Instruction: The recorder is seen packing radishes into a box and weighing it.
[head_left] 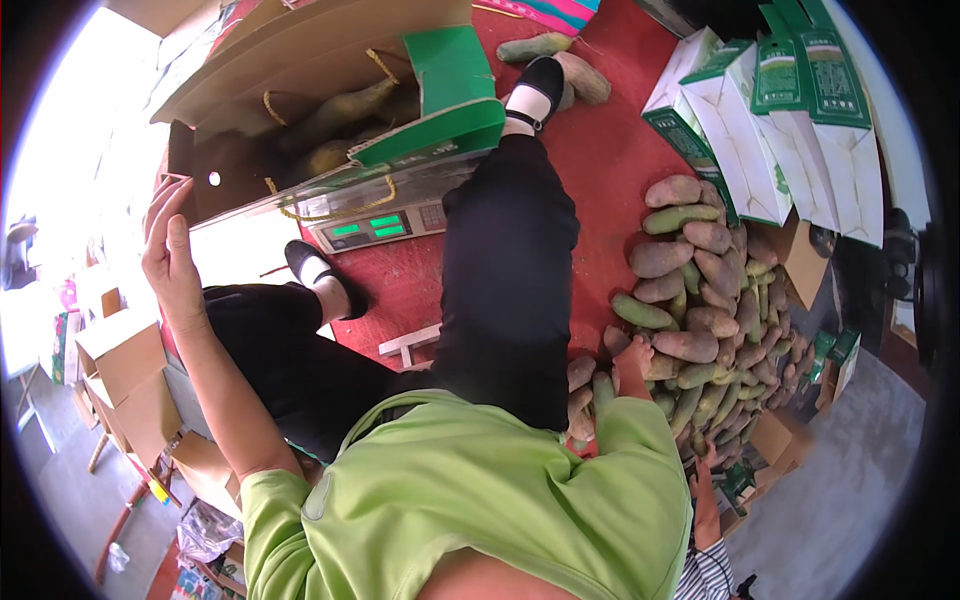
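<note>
Got the left hand (pixel 170 255) loosely open with fingertips at the corner of a big carton (pixel 330 50), no grip visible. Got the right hand (pixel 630 367) down at the edge of a pile of pinkish and green vegetables (pixel 685 346); can't tell if gripping one. Can make out a few more inside the carton, half lost in shadow. Further out, can spot a co-worker's hand (pixel 706 462), mostly cut off below the striped sleeve (pixel 706 572).

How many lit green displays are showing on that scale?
3. On the scale, there's a left display, plus an upper right display and a lower right display. The open carton blocks part of the scale, so others may be hidden.
</note>
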